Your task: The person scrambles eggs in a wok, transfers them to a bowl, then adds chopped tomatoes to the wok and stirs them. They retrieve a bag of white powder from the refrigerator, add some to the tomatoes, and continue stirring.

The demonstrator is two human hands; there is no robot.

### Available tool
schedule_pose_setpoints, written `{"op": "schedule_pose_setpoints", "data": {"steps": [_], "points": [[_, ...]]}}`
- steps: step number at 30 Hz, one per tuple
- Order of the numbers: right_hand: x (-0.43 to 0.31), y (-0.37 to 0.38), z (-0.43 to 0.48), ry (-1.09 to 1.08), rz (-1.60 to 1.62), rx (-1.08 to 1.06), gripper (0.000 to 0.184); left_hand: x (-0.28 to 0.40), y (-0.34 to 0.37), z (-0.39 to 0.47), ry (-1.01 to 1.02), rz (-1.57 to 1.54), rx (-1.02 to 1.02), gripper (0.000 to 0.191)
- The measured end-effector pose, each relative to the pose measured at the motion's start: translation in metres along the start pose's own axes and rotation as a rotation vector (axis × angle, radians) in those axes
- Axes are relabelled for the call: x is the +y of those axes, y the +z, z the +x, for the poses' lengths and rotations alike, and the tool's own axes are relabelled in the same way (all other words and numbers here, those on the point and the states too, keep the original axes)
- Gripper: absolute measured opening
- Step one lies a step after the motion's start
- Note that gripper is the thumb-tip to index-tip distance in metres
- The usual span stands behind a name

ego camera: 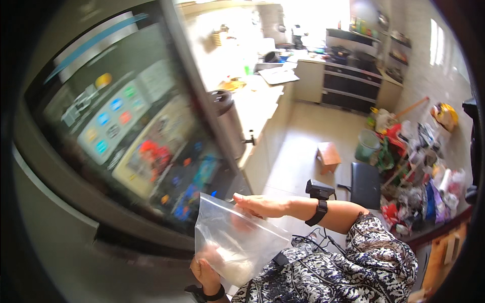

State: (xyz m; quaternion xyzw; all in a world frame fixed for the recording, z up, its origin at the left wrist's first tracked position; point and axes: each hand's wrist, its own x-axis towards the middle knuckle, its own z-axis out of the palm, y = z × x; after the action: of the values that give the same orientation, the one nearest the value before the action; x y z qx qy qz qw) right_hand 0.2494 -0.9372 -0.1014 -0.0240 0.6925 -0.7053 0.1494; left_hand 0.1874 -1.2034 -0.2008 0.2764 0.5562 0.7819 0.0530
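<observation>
A clear plastic zip bag (pixel 242 242) with white, grainy-looking contents in its bottom hangs tilted before my body. My left hand (pixel 207 267) grips its lower left side, thumb outside, and fingers show through the plastic. At the bag's upper edge is my right hand (pixel 257 206), its thumb stretched out along the top. Part of that hand shows blurred through the plastic; whether it lies inside or behind the bag, and whether it pinches the film, cannot be told. Each wrist wears a black strap, the right one with a black device on it.
A large framed screen (pixel 151 132) with coloured icons stands close at the left. Behind it are a counter (pixel 261 102) with a steel urn (pixel 229 121), a black-fronted cooker (pixel 350 87), a wooden stool (pixel 328 156), a black seat (pixel 365 183), and heaped bags (pixel 420 166) beside a green bin (pixel 367 146).
</observation>
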Motion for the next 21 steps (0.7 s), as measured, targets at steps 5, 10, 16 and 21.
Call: {"op": "schedule_pose_setpoints", "data": {"steps": [5,10,16,21], "points": [[-0.016,-0.06,-0.08,-0.139,-0.184,0.159,0.04,-0.032,0.077,0.061,-0.058,0.059,-0.308,0.049],[-0.016,-0.109,-0.132,-0.122,0.042,0.213,0.033,-0.076,0.164,0.112,-0.198,0.018,-0.55,0.039],[-0.006,-0.167,-0.142,-0.233,0.049,0.392,0.034,-0.134,0.26,0.15,-0.31,-0.044,-0.68,0.027],[0.017,-0.233,-0.131,-0.262,0.127,0.704,0.038,-0.16,0.33,0.191,-0.081,0.239,-0.742,0.025]]}}
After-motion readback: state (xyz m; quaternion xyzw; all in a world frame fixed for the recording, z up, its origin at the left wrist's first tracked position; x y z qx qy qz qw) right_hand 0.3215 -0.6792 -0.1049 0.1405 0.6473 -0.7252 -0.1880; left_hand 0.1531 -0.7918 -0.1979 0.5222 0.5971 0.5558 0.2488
